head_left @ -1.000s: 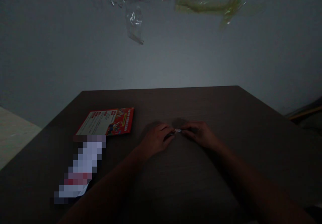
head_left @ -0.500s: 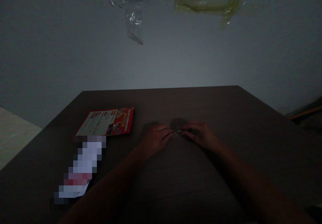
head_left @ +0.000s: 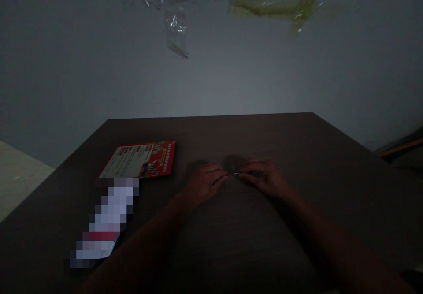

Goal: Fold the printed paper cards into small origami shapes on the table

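Above the middle of the dark table, my left hand pinches one end of a thin, slender object. The opposite end sits between the thumb and fingers of my right hand. Only a short stretch shows in the small gap between the hands, dark toward the left with a pale glint toward the right. It is too small and dim to tell its kind, and my fingers cover the rest. Both hands are closed, fingertips facing each other, close over the tabletop.
A red printed booklet or flat box lies on the table to the left. Nearer me is a blurred-out white item with a red band, beside my left forearm. The wall behind carries yellowish tape and clear plastic.
Both hands stay almost in place. The visible stretch of the thin object has shifted slightly, its pale glint now nearer my right fingertips. Things on the table have not moved.
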Available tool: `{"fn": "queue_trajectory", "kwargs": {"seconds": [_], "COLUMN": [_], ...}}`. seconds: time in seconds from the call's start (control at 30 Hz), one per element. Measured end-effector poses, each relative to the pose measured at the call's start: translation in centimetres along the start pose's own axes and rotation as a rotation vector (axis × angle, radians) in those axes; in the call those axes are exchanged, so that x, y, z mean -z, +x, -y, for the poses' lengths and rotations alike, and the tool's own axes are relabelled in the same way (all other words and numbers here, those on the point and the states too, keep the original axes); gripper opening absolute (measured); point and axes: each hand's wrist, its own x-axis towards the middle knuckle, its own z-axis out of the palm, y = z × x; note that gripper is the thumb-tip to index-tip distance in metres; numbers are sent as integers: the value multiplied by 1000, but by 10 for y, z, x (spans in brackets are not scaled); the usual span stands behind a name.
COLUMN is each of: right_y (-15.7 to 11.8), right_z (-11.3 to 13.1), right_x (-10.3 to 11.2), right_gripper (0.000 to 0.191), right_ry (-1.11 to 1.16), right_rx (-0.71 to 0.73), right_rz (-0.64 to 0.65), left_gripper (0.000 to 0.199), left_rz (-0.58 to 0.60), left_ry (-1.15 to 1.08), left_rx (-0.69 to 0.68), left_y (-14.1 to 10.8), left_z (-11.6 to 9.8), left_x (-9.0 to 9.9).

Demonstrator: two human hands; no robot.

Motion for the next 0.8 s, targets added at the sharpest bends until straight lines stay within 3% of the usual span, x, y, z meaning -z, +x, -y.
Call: {"fn": "queue_trajectory", "kwargs": {"seconds": [0.2, 0.5, 0.8], "right_y": [0, 0, -2], "right_z": [4, -2, -2], "right_x": [1, -5, -8], "right_gripper": [12, 13, 15], "right_ry": [36, 60, 209], "right_rx": [-7, -118, -185], "right_rz": [-4, -151, -179], "left_gripper": [22, 18, 13], "left_rz": [-27, -56, -169], "left_ry": [-19, -32, -229], "left_rx": [-8, 138, 190], "left_y": [-1, -1, 3], "left_z": [1, 0, 1], "left_x": [-2, -2, 3]}}
